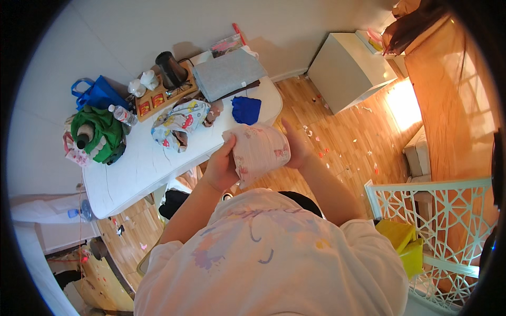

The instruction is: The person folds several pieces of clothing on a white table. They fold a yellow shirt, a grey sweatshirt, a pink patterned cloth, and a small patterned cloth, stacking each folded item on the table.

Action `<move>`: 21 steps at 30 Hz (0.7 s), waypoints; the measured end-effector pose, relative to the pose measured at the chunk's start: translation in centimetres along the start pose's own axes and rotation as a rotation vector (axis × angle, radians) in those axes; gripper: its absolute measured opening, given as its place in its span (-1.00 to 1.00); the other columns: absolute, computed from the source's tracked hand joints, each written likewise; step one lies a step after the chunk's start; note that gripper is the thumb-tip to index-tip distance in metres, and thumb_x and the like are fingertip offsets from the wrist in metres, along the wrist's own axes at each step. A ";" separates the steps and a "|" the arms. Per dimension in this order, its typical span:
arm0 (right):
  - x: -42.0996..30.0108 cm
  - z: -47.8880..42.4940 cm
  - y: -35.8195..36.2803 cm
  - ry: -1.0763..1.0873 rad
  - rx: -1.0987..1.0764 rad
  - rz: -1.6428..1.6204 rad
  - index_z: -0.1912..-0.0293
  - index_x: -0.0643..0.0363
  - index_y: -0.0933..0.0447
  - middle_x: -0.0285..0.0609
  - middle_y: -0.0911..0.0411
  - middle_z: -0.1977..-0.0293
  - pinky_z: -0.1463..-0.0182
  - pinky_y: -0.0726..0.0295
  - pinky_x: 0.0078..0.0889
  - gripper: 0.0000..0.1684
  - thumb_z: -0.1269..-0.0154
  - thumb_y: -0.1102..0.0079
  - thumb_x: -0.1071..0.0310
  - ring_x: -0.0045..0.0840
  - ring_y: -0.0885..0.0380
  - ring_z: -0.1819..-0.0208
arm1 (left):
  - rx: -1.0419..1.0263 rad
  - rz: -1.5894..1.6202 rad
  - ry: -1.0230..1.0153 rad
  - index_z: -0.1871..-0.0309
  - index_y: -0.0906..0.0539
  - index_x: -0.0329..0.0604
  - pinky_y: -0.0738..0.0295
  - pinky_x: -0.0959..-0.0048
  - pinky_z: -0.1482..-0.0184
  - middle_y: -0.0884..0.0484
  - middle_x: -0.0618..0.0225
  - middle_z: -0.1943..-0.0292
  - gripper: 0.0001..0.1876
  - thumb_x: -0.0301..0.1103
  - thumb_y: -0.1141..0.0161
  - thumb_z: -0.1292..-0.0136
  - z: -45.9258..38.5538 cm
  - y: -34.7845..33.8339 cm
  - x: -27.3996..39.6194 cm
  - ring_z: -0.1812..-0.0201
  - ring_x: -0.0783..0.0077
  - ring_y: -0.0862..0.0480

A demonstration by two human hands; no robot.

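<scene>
A folded pale pink cloth (261, 152) with small reddish figures is held up in front of my body. My left hand (224, 164) grips its left edge, the thumb lying on top. At its right edge is my right hand (295, 146), thumb raised, its other fingers hidden behind the cloth. Just beyond, on the white table (138, 177), lies a folded dark blue cloth (246, 110). A crumpled garment with a car pattern (184, 120) rests to its left. Behind them is a folded grey fabric piece (227, 74) with a small white tag.
Along the wall stand a wooden tray (147, 112) with a black kettle (170, 71), a water bottle (122, 115), a green plush item (97, 134) and a blue bag (102, 93). A white cabinet (348, 71) is at right, a lattice partition (442, 213) nearer. Scraps dot the floor.
</scene>
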State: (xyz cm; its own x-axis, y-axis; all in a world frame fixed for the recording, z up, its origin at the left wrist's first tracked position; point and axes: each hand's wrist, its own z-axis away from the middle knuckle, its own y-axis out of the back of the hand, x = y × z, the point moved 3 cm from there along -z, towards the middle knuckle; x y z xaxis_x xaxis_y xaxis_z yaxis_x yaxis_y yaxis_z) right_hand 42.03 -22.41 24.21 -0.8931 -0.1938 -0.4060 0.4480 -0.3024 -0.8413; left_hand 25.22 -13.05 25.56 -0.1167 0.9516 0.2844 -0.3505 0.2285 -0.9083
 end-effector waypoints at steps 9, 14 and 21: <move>-1.8 2.6 -4.8 0.200 0.179 0.651 -0.52 -0.12 -0.03 0.01 -0.45 -0.17 -0.28 -0.46 -0.23 0.01 -0.21 -0.38 0.49 -0.35 -0.46 -0.20 | 0.068 -0.220 -0.075 -0.33 -0.41 -0.26 -0.45 0.04 -0.29 -0.56 0.09 -0.21 -0.52 -0.38 -0.14 -0.35 0.5 -0.1 2.2 -0.22 0.11 -0.56; -1.4 3.1 -5.4 0.282 0.067 1.322 -0.45 -0.11 -0.18 -0.02 -0.48 -0.12 -0.28 -0.46 -0.20 -0.03 -0.10 -0.44 0.39 -0.33 -0.48 -0.19 | 0.195 -0.160 -0.043 -0.29 -0.42 -0.37 -0.47 0.04 -0.28 -0.57 0.06 -0.18 -0.55 -0.42 -0.13 -0.36 0.2 0.2 2.1 -0.19 0.08 -0.58; -0.2 3.2 -7.6 0.846 0.172 2.174 -0.17 -0.04 -0.54 -0.07 -0.51 -0.10 -0.20 -0.51 -0.12 -0.39 -0.06 -0.38 0.34 -0.09 -0.53 -0.10 | 0.283 -0.094 -0.047 -0.12 -0.50 -0.36 -0.56 0.15 -0.18 -0.61 0.12 -0.01 -0.71 -0.46 -0.15 -0.38 0.0 0.7 1.5 -0.07 0.20 -0.63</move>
State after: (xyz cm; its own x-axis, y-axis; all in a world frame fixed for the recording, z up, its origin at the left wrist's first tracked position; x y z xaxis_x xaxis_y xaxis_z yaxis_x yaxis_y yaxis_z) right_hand 38.94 -23.05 31.88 0.9264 0.0521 -0.3729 0.3695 -0.3169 0.8735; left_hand 24.79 -11.47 25.34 -0.1125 0.9169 0.3828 -0.6058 0.2421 -0.7579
